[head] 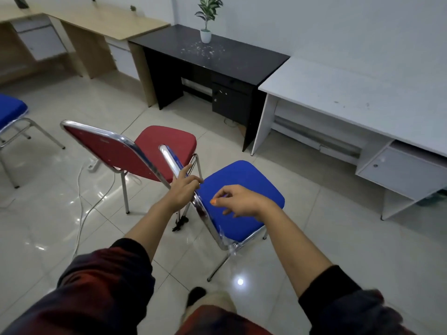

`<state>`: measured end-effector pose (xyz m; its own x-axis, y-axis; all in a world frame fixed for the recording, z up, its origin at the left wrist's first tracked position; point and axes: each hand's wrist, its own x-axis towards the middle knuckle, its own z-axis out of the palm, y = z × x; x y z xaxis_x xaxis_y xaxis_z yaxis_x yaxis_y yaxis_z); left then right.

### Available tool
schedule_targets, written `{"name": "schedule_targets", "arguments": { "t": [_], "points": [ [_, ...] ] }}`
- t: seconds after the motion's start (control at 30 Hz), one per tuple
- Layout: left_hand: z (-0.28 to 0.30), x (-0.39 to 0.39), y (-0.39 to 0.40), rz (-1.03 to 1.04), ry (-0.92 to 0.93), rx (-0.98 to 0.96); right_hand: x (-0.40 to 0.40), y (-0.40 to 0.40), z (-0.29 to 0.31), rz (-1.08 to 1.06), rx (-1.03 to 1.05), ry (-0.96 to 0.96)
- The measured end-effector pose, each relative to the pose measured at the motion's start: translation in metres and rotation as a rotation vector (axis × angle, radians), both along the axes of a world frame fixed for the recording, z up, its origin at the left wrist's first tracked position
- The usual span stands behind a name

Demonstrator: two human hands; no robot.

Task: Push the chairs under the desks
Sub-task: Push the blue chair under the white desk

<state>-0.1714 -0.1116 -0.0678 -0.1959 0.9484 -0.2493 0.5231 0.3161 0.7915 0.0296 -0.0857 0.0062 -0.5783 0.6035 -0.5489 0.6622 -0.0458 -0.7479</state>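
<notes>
The blue chair (pixel 242 197) stands on the tiled floor (pixel 338 238), out in front of the white counter (pixel 350 97), not under it. The left hand (pixel 183 189) curls its fingers over the top of the chair's chrome backrest. The right hand (pixel 238 200) hovers above the seat, fingers loosely bent, holding nothing. Just left stands a red chair (pixel 145 151), facing the black counter (pixel 217 56) with its potted plant (pixel 206 18).

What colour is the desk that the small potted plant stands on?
Black; the black desk under the white-potted plant shows best in the head view.
</notes>
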Motion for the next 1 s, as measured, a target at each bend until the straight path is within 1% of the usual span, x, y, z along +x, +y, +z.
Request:
{"name": "schedule_targets", "arguments": {
  "t": [0.1, 0.2, 0.27, 0.33, 0.4, 0.43, 0.5, 0.53, 0.57, 0.63, 0.67, 0.7, 0.8, 0.87, 1.0],
  "points": [
    [0.004, -0.008, -0.010, -0.045, -0.113, 0.027, -0.010, -0.001, -0.006, -0.028, -0.013, -0.051],
    [0.005, -0.021, -0.017, -0.104, -0.183, 0.071, -0.030, 0.002, -0.016, -0.072, -0.012, -0.120],
    [0.003, -0.036, -0.017, -0.167, -0.187, 0.098, -0.052, 0.008, -0.024, -0.076, -0.002, -0.188],
    [-0.002, -0.046, -0.017, -0.243, -0.169, 0.128, -0.072, 0.015, -0.033, -0.036, -0.015, -0.265],
    [-0.006, -0.068, -0.016, -0.375, -0.073, 0.124, -0.103, 0.013, -0.045, -0.074, -0.036, -0.275],
    [-0.007, -0.077, -0.015, -0.428, -0.028, 0.103, -0.113, 0.008, -0.053, -0.130, -0.019, -0.260],
    [-0.008, -0.098, -0.011, -0.538, 0.056, 0.073, -0.131, -0.006, -0.072, -0.320, 0.088, -0.245],
    [-0.008, -0.108, -0.007, -0.583, 0.146, 0.082, -0.137, -0.012, -0.080, -0.410, 0.162, -0.255],
    [-0.006, -0.117, -0.003, -0.610, 0.304, 0.114, -0.141, -0.015, -0.085, -0.468, 0.212, -0.262],
    [-0.002, -0.130, 0.008, -0.622, 0.669, 0.202, -0.147, -0.014, -0.088, -0.535, 0.222, -0.272],
    [0.000, -0.135, 0.013, -0.616, 0.758, 0.219, -0.149, -0.012, -0.085, -0.552, 0.214, -0.289],
    [0.004, -0.137, 0.017, -0.615, 0.783, 0.205, -0.151, -0.011, -0.083, -0.563, 0.217, -0.316],
    [0.006, -0.151, 0.035, -0.675, 0.764, 0.126, -0.158, -0.014, -0.081, -0.601, 0.270, -0.381],
    [0.006, -0.161, 0.053, -0.709, 0.778, 0.098, -0.162, -0.019, -0.083, -0.646, 0.316, -0.389],
    [0.009, -0.159, 0.087, -0.701, 0.780, 0.044, -0.163, -0.023, -0.085, -0.693, 0.377, -0.388]
  ]
}}
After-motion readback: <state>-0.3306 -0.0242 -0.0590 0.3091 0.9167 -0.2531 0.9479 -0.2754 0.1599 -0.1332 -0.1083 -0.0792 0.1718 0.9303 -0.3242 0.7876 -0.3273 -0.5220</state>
